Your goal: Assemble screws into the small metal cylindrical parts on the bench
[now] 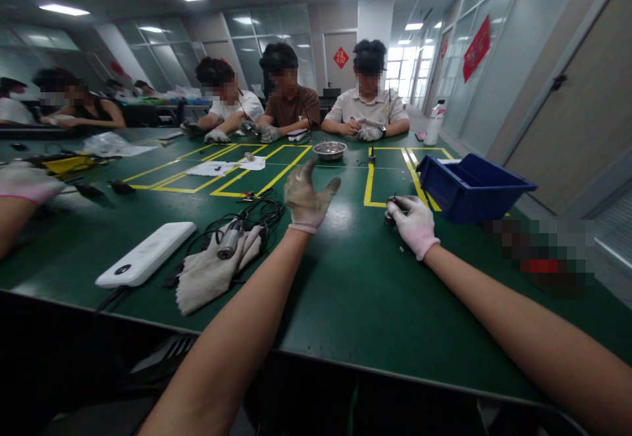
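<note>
My left hand (310,195), in a worn grey-white glove, is raised over the table with its fingers spread and nothing in it. To the right, my right hand (413,223), in a white and pink glove, has its fingers closed around a small dark metal part (390,217) at the table surface. A similar small dark part (372,155) stands upright farther back, by the yellow tape. Left of my left hand, a silver cylindrical tool (231,240) lies on a beige cloth (202,281) beside black cables (261,212).
A blue bin (476,189) stands at the right, and a metal bowl (330,151) sits farther back. A white power bank (148,253) lies at the left front. Across the table sit three people with gloved hands; another person's gloved hand (29,182) reaches in at far left.
</note>
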`<action>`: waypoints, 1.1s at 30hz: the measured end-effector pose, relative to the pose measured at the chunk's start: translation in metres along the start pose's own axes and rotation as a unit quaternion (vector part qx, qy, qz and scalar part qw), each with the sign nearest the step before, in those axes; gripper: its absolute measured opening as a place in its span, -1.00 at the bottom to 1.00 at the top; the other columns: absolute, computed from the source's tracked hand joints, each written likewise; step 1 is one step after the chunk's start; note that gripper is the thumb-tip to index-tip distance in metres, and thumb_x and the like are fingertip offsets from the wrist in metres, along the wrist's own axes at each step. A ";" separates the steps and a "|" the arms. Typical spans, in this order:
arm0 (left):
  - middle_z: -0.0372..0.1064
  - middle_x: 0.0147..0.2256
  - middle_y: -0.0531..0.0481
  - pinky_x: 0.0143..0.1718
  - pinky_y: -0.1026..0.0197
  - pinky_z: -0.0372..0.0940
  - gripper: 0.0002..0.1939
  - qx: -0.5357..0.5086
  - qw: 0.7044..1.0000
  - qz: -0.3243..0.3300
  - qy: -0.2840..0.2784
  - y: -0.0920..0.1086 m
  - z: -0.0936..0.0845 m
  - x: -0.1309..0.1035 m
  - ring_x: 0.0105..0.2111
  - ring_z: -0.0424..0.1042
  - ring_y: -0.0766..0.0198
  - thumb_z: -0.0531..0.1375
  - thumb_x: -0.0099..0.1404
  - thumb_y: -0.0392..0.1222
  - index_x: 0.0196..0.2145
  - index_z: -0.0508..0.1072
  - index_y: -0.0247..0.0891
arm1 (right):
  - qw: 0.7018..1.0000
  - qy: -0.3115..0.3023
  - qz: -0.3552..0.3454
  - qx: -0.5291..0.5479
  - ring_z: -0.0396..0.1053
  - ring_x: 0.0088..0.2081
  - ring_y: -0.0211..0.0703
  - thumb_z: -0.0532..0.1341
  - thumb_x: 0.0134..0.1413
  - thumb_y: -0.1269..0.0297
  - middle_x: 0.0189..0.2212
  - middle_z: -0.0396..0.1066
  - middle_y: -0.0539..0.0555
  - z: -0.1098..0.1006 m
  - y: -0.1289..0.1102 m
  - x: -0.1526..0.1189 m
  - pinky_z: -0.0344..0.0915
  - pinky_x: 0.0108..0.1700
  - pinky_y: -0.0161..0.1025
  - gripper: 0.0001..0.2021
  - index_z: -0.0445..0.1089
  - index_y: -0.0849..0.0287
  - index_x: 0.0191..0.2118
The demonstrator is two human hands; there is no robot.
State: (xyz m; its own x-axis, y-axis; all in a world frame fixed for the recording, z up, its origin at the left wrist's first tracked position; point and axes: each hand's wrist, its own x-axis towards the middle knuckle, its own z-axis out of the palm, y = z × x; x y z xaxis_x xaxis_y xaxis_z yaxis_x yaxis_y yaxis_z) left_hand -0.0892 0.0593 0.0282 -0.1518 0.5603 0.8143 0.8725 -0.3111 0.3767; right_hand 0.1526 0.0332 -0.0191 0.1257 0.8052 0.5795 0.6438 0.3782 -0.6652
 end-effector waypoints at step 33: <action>0.48 -0.33 -0.09 -0.28 0.26 0.24 -0.66 -0.099 0.949 -0.151 -0.258 -0.059 0.033 -0.020 -0.29 0.43 0.18 0.10 0.18 0.04 -0.30 0.50 -0.27 | 0.940 -0.046 0.063 -0.333 0.28 -0.15 0.18 0.20 -0.09 -0.04 -0.22 0.33 0.33 -0.001 0.021 0.015 0.18 -0.16 0.02 -0.52 0.30 0.28 -0.17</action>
State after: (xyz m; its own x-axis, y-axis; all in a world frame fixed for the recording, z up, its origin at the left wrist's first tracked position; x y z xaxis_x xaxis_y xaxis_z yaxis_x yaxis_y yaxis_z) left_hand -0.1221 0.0918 -0.0253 -0.0892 0.9328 0.3492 0.7133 -0.1849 0.6760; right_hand 0.1686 0.0522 -0.0238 0.1857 0.8724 0.4522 0.9619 -0.0675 -0.2648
